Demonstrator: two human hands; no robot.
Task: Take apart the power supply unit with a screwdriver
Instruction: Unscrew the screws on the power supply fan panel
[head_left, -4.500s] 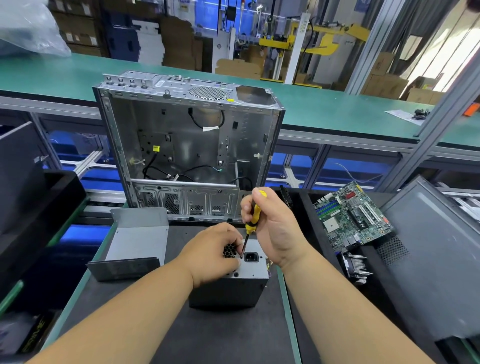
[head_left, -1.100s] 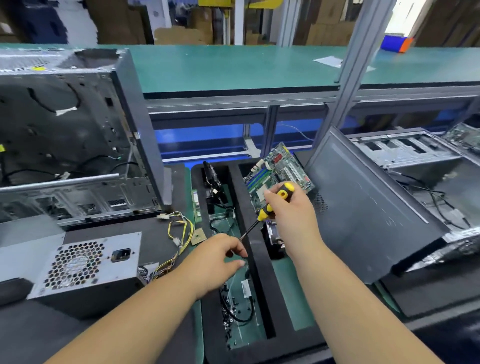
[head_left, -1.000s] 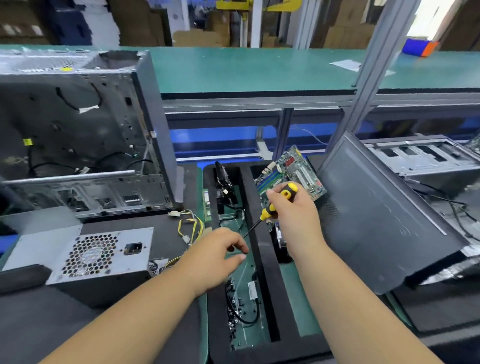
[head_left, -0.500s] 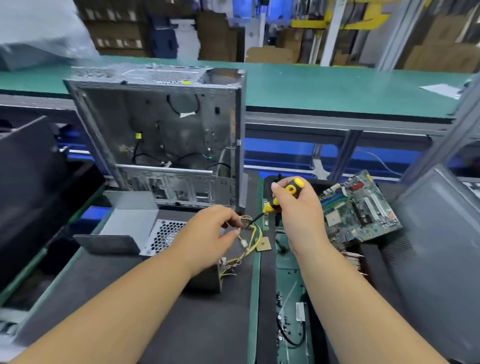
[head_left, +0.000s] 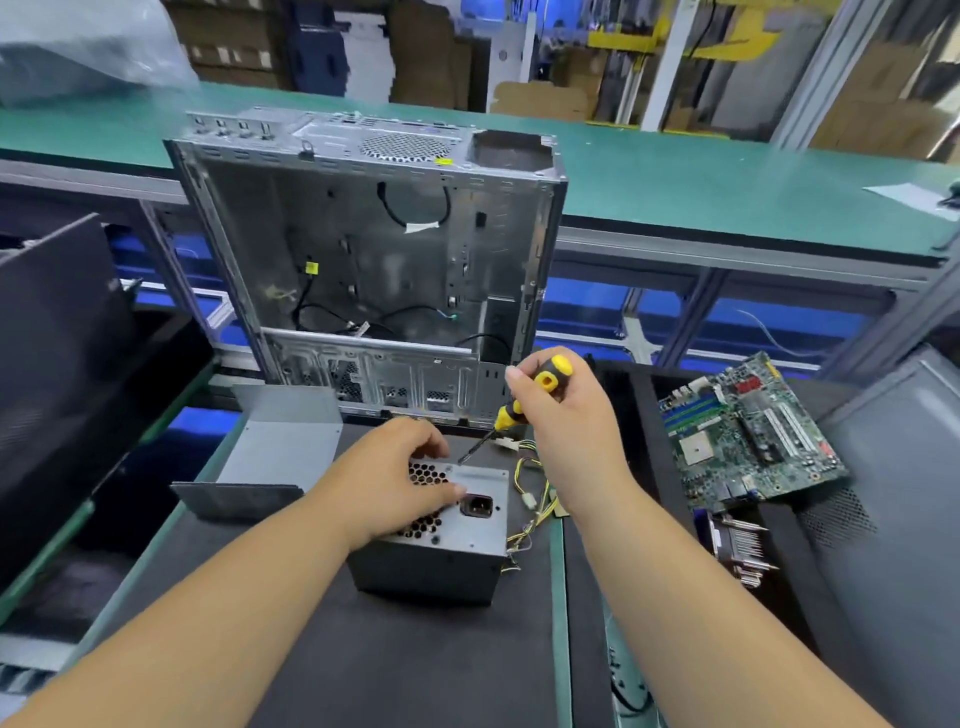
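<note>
While the PSU (head_left: 441, 540) sits on the dark tabletop (head_left: 405, 660) w/ its vented face up, the left hand (head_left: 387, 480) lies across the honeycomb grille, fingers bent over the top face and pressing down – not wrapped round anything. Right hand (head_left: 563, 421) is clenched on the yellow-and-black screwdriver (head_left: 519, 410), handle up, shaft slanting down-left; tip meets the PSU's top face near its far edge, just beside the left fingertips. Can't tell if it's seated in a screw – too small. Power socket (head_left: 477, 505) shows just right of the left hand. A bundle of yellow/black wires (head_left: 535, 488) trails out of the PSU's right side onto the tabletop.

Behind the PSU stands an open metal PC case (head_left: 374, 260), stripped, a few black cables hanging inside. Left of the PSU, near it, a bent grey metal cover (head_left: 275, 447) lies on the tabletop. To the right, a green motherboard (head_left: 748, 436) leans in a black tray, w/ a finned heatsink (head_left: 743, 551) below it. Far right, a grey side panel (head_left: 893, 509) rests tilted. A green conveyor (head_left: 727, 182) runs across the back.
</note>
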